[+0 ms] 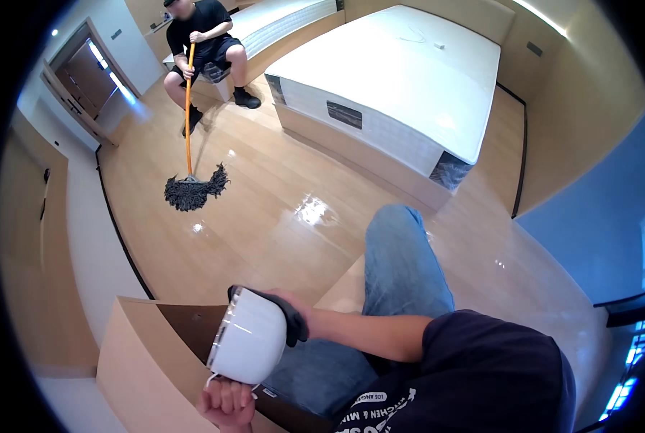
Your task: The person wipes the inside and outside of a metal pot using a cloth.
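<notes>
A rounded white shell [250, 339] with a shiny rim is held up on its side, with its domed face turned to the right. A black band [296, 326] is wrapped along its far edge and down its right side. From the right of the shell a bare forearm is stretched toward it, and the right hand [294, 301] is mostly hidden behind the band, so it cannot be fairly told how firmly, or on what, its grip is closed. Just below the shell, the left hand [227, 398] is seen with its fingers curled into a fist, a thin white loop [211, 378] showing between fist and rim. To the left of the shell and beneath it, an open wooden box [142, 346] is placed, and to its right a bent knee in blue jeans [405, 263] is raised. Well beyond the shell, toward the upper left, a mop [192, 193] (dark, shaggy, with an orange handle) is gripped in both hands by a seated person [205, 50], its head resting on the wooden floor [265, 238]. Beyond the shell, toward the upper right, a large bed [387, 68] is topped with a white mattress.
</notes>
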Available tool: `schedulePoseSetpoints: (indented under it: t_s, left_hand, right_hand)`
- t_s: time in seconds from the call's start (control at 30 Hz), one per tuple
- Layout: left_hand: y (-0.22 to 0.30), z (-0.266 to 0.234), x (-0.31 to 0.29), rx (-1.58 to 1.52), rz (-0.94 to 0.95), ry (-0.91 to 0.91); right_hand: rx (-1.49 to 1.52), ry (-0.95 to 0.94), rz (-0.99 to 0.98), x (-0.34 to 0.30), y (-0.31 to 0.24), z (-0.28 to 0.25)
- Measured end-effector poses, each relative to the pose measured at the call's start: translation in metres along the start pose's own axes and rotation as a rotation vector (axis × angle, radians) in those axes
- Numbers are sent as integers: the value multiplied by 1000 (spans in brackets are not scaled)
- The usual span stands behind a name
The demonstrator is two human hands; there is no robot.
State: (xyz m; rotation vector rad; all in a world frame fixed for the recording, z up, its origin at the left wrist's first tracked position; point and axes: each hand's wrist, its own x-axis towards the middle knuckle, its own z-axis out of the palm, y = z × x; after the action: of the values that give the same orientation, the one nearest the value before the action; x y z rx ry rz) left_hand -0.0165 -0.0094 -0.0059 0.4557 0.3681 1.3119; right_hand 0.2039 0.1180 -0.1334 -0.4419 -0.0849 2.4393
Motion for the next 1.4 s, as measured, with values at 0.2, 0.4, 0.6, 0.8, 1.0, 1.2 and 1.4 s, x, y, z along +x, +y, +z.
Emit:
schedulePoseSetpoints:
  t_s: [0.2,0.4,0.6,0.8,1.0,1.2,1.4]
  left_hand:
    - [3,7,-5,-208,-24,24]
    - [-8,5,9,65,-51,-32]
    - [-17,9,11,293,-37,-1]
    - [-20,20,8,381,0,19]
    - [-16,29,16,323,-47,-98]
    - [-6,22,13,203,-126,-207]
    - [-2,22,6,157,-212,-308]
  right_hand:
    - [83,-207,-90,-8,62,17]
    - [68,-139,-177,-8,5,9]
    - [-793,-4,-698,-28,-8,57]
    - [-1686,-142,-1106,-61,19,108]
    - [-1791,-244,-1097,-51,12,91]
    - [-599,-75,-479,-23,-14,57]
    - [-126,48,-72,-16,-11,29]
